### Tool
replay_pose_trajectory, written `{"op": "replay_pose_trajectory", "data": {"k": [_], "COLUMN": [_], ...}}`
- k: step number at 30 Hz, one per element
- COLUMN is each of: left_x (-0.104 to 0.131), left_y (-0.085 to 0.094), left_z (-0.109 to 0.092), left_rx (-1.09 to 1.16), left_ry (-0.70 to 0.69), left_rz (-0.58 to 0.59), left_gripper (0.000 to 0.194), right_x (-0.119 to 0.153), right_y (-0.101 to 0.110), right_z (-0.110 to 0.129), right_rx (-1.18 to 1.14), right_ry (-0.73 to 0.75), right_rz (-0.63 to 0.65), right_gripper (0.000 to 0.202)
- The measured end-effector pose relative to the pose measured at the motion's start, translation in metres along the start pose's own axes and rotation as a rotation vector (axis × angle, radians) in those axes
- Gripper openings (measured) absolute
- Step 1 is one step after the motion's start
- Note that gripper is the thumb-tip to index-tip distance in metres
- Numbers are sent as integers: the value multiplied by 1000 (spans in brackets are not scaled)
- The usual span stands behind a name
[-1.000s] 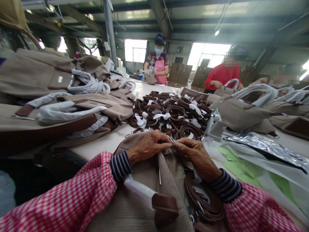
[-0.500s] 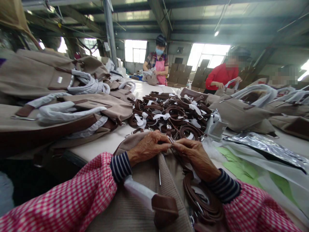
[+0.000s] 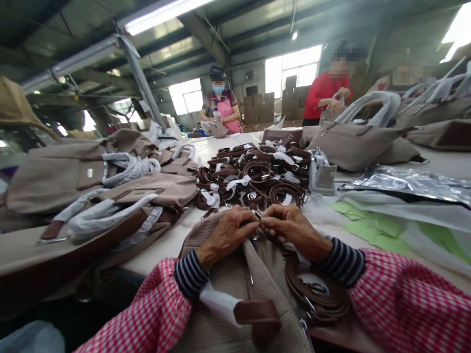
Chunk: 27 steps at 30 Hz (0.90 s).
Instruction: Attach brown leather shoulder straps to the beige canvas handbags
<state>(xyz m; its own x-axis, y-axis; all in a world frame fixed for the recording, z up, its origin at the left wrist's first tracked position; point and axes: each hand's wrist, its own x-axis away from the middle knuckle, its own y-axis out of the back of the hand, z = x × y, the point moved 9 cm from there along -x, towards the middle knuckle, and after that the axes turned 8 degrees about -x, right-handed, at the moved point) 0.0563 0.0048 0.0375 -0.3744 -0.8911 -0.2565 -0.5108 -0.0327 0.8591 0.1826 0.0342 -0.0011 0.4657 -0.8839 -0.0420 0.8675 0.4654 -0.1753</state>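
A taupe ribbed handbag [image 3: 224,255] lies in front of me, its near handle wrapped in white film with a brown leather end [image 3: 255,312]. My left hand [image 3: 230,230] rests over the bag's far end, thumb and fingers closed in a pinch. Meeting it fingertip to fingertip, my right hand [image 3: 294,228] is pinched too. Between them shows a small bit of metal and brown, mostly hidden by the fingers; I cannot make out its kind. A coiled brown strap [image 3: 324,299] with metal hooks lies on the bag's right side, below my right wrist.
Beyond my hands is a heap of coiled brown straps [image 3: 253,171] with white paper pieces. Taupe handbags are piled at left [image 3: 55,171] and right [image 3: 353,142]. Green sheets [image 3: 371,225] and silver film [image 3: 408,184] lie right. Two people work across the white table [image 3: 176,228].
My view has shifted, so the surroundings sit differently in the picture. Both hands keep their pinch at the bag's far end; the right fingers are curled a little more.
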Motion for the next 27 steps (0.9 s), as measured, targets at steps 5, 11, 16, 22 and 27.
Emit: {"op": "replay_pose_trajectory", "data": {"k": [5,11,16,22,27], "left_x": [2,0,1,3,3], "left_y": [0,-3,-5,-1,0], "left_z": [-1,0,3,0,-1], "left_rx": [-22,29,51,89,68], "left_ry": [23,54,62,61,69], "left_rz": [-9,-31,-38,-50,-52], "left_gripper": [16,21,19,22,24], "right_x": [-1,-2,-3,1,6], "right_y": [-3,-3,-4,-1,0], "right_z": [-2,-7,-5,-2,0], "right_rx": [-51,-196,-215,-151,-124], "right_ry": [17,-24,2,15,1], "right_rz": [9,-28,-32,-13,-22], "right_gripper": [29,28,28,29,32]}}
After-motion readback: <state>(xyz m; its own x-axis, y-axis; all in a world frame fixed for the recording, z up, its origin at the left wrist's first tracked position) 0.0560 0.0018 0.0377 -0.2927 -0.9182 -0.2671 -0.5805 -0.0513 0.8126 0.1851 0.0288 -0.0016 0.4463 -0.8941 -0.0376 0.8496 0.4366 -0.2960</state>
